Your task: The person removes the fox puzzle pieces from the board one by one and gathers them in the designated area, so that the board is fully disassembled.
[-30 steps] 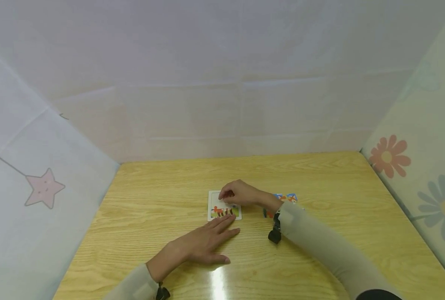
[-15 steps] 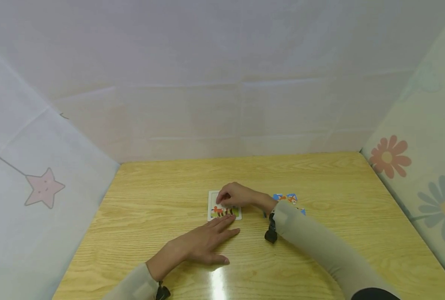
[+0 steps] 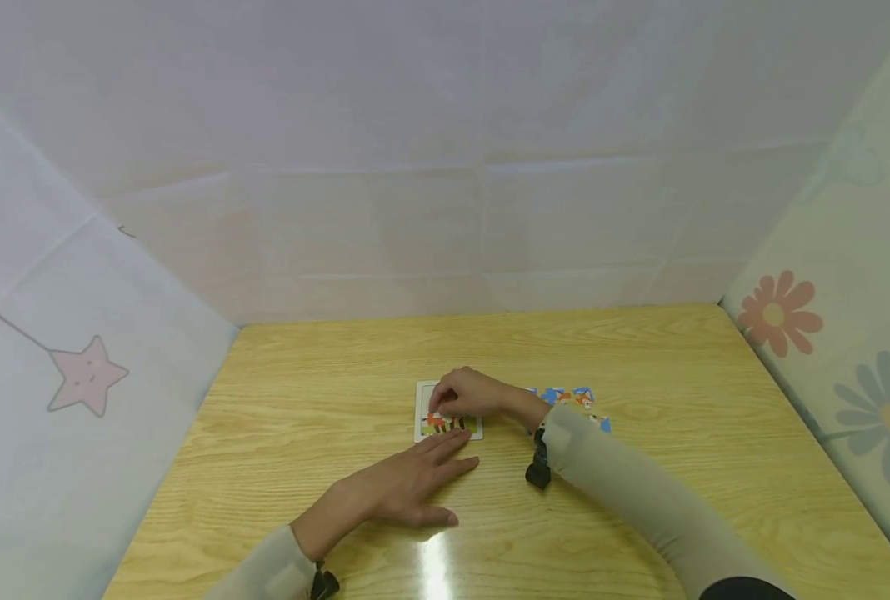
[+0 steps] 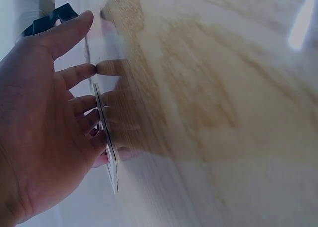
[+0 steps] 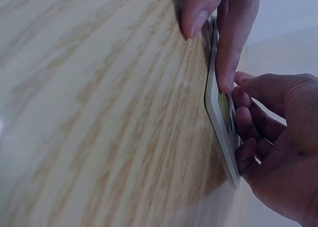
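Observation:
A small square puzzle board with a pale rim lies on the table, with orange, dark and green picture parts along its near side. My left hand lies with fingers spread, its fingertips resting on the board's near edge. Over the board, my right hand bends its fingers and thumb down to the picture's upper left. In the right wrist view, the right hand's fingertips touch the board; whether they pinch a puzzle piece is hidden. The left wrist view shows the left hand beside the board's thin edge.
Several loose puzzle pieces, blue and orange, lie right of the board, partly covered by the right forearm. The wood table meets pale cloth walls at the back and sides. Both wrists wear black cameras.
My right hand has moved slightly left and toward me over the board, its fingertips now at the orange part. More loose pieces show behind the right wrist. The left hand stays put.

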Motion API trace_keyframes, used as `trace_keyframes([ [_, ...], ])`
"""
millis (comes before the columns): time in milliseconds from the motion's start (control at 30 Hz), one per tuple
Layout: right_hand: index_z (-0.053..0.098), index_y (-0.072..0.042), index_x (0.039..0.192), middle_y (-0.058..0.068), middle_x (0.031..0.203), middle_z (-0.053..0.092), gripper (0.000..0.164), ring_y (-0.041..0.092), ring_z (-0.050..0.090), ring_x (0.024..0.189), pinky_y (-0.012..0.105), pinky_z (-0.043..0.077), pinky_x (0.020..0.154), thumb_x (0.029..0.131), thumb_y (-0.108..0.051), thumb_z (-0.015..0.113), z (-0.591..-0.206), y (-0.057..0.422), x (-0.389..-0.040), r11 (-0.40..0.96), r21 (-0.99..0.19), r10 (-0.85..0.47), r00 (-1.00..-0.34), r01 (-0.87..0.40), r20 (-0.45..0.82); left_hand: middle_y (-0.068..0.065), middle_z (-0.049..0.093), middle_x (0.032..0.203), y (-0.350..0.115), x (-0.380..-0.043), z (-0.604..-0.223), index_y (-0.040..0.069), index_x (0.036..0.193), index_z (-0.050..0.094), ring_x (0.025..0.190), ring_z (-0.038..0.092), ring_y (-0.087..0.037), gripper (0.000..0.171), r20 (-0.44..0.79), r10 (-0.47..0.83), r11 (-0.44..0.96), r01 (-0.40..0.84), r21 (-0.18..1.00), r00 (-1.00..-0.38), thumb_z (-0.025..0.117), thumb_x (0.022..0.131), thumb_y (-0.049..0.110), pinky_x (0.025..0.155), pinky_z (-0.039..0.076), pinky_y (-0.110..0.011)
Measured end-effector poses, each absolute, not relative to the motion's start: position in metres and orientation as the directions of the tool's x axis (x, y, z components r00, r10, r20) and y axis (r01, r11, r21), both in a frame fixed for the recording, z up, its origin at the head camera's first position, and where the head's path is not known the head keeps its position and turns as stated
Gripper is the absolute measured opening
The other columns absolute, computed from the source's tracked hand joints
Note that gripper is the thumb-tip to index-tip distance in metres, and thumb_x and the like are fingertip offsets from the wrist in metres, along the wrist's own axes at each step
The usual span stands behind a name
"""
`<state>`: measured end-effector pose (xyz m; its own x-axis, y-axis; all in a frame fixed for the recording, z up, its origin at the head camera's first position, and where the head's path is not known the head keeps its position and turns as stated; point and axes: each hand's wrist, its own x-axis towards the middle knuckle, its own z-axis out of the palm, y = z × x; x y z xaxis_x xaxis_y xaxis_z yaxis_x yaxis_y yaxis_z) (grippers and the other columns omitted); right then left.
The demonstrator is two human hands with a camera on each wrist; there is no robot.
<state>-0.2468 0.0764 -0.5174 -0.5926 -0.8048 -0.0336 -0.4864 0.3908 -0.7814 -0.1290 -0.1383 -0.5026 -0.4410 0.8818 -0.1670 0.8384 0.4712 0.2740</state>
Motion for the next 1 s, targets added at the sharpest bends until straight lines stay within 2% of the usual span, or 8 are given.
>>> trace_keyframes([
  [167, 0.077, 0.001, 0.115, 0.01, 0.097, 0.076, 0.019, 0.012, 0.067, 0.077, 0.02, 0.054, 0.07, 0.104, 0.0, 0.061, -0.52, 0.0734, -0.2506, 0.401, -0.791, -0.805, -0.589, -0.463, -0.063, -0.015, 0.013, 0.177, -0.1392, -0.1294, -0.5023, 0.015, 0.166, 0.038, 0.163, 0.018, -0.033, 0.076, -0.181, 0.88, 0.475, 0.831, 0.291, -0.44, 0.06, 0.105, 0.056, 0.128, 0.029, -0.052],
  [367, 0.074, 0.002, 0.113, 0.012, 0.091, 0.075, 0.016, 0.017, 0.071, 0.069, 0.027, 0.06, 0.066, 0.105, 0.0, 0.06, -0.5207, 0.0725, -0.2519, 0.387, -0.832, -0.805, -0.585, -0.398, -0.095, -0.017, 0.014, 0.177, -0.1393, -0.1294, -0.5029, 0.013, 0.165, 0.039, 0.162, 0.019, -0.035, 0.075, -0.165, 0.886, 0.463, 0.833, 0.304, -0.433, 0.06, 0.105, 0.054, 0.127, 0.03, -0.054],
  [600, 0.075, -0.001, 0.11, 0.011, 0.093, 0.075, 0.011, 0.012, 0.067, 0.076, 0.023, 0.055, 0.068, 0.105, -0.004, 0.065, -0.5182, 0.0715, -0.25, 0.406, -0.826, -0.79, -0.604, -0.39, -0.102, -0.014, 0.011, 0.178, -0.1388, -0.1291, -0.5027, 0.016, 0.166, 0.037, 0.163, 0.016, -0.033, 0.077, -0.198, 0.873, 0.488, 0.81, 0.327, -0.446, 0.061, 0.104, 0.054, 0.129, 0.027, -0.052],
  [767, 0.075, -0.001, 0.11, 0.009, 0.094, 0.076, 0.012, 0.011, 0.068, 0.081, 0.022, 0.055, 0.071, 0.104, -0.005, 0.065, -0.5185, 0.0705, -0.2502, 0.398, -0.828, -0.79, -0.607, -0.395, -0.09, -0.012, 0.01, 0.178, -0.1386, -0.1295, -0.5041, 0.017, 0.167, 0.036, 0.163, 0.015, -0.033, 0.078, -0.214, 0.866, 0.5, 0.797, 0.34, -0.452, 0.061, 0.104, 0.055, 0.129, 0.026, -0.052],
  [1000, 0.075, 0.0, 0.109, 0.007, 0.091, 0.076, 0.011, 0.011, 0.068, 0.079, 0.021, 0.054, 0.068, 0.103, -0.005, 0.068, -0.519, 0.069, -0.2498, 0.385, -0.84, -0.782, -0.618, -0.382, -0.077, -0.014, 0.01, 0.178, -0.1386, -0.13, -0.5031, 0.015, 0.167, 0.036, 0.163, 0.014, -0.034, 0.079, -0.201, 0.874, 0.486, 0.807, 0.335, -0.442, 0.061, 0.104, 0.056, 0.129, 0.027, -0.054],
])
